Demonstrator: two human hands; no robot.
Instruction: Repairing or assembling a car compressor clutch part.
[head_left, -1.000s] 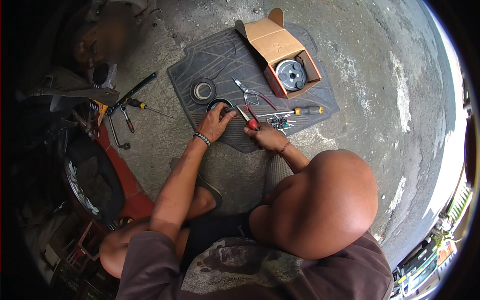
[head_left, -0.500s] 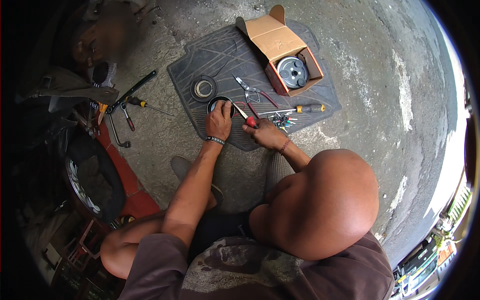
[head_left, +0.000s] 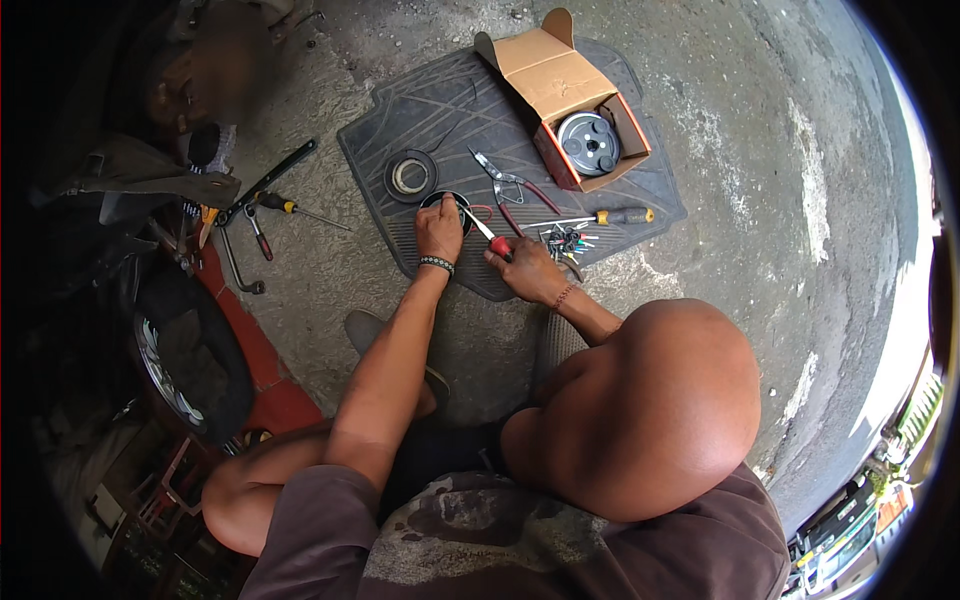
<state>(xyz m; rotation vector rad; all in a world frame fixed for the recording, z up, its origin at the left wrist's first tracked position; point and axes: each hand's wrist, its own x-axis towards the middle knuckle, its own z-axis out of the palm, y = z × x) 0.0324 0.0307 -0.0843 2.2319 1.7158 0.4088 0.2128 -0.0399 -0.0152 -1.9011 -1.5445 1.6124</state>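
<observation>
On the dark rubber mat (head_left: 395, 125), my left hand (head_left: 440, 232) has its fingers closed on the near side of a round black part (head_left: 466, 221), covering much of it. A thin red wire (head_left: 483, 209) loops out of that part on the right. In my right hand (head_left: 532, 270) is a red-handled tool (head_left: 500, 247) with a slim, tapered metal end; its tip reaches the round part beside my left fingers. Just beyond lie a roll of black tape (head_left: 411, 176) and red-handled pliers (head_left: 511, 187).
An open cardboard box (head_left: 607, 180) holds a round metal disc (head_left: 588, 143). Near it rest a yellow-and-black screwdriver (head_left: 625, 216) and a pile of small coloured connectors (head_left: 570, 240). Left of the mat are another screwdriver (head_left: 285, 205), a wrench (head_left: 236, 265) and a black-rimmed wheel-like object (head_left: 225, 370).
The view has shifted slightly. My left fingers and the tool's tip have moved a little at the round part; both hands keep their holds.
</observation>
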